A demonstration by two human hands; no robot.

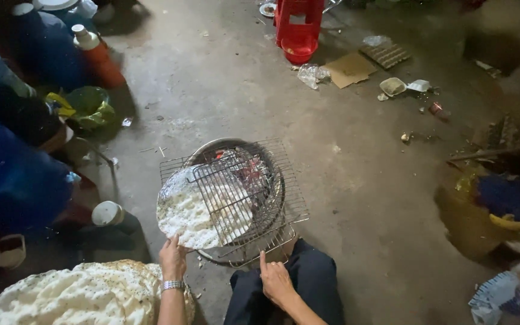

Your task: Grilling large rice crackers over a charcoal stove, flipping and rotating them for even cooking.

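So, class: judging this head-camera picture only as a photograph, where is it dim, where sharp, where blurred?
Head view: dim overall, with the left-side jugs sunk in dark shadow; the grill and round cracker at centre are the best lit and fairly sharp; the left hand and right hand are clear; the top-right corner is smeared and out of focus; no strong glare.

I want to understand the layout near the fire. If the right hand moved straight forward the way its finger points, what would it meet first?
Most likely the near edge of the wire grill rack over the charcoal stove; the right hand sits just short of it, though depth is unclear.
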